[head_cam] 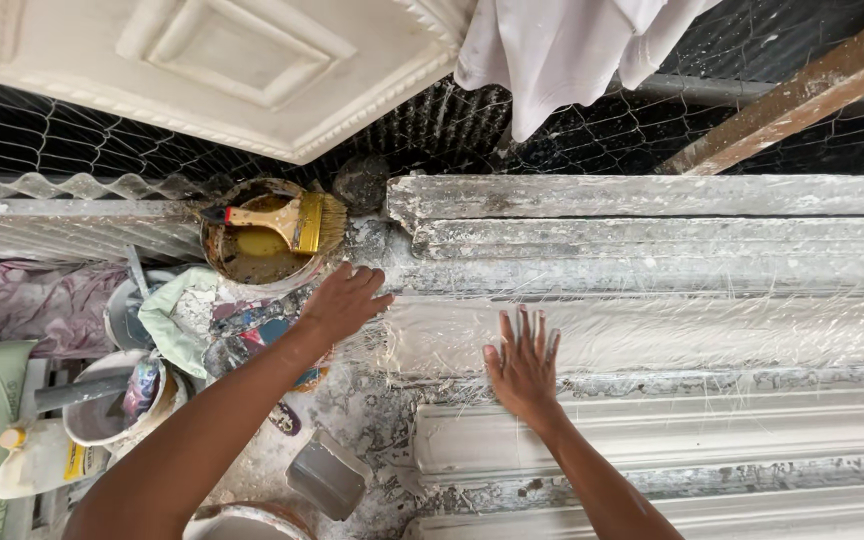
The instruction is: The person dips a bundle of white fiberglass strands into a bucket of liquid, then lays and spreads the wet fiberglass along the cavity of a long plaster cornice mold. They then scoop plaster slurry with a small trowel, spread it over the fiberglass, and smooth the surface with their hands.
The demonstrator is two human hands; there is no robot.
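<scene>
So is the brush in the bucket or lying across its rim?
Across the rim. The brush lies flat on top of the bucket, handle over the liquid, bristles past the right edge.

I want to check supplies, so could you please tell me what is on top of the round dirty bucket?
A yellow-handled brush lies across the round dirty bucket; brownish-yellow liquid shows inside, its bottom hidden.

A long white moulding [652,335] lies flat across the bench, running off to the right. Its middle channel is covered with a glossy, wet-looking mat of thin fibres (loose strands stray past the left end).
</scene>
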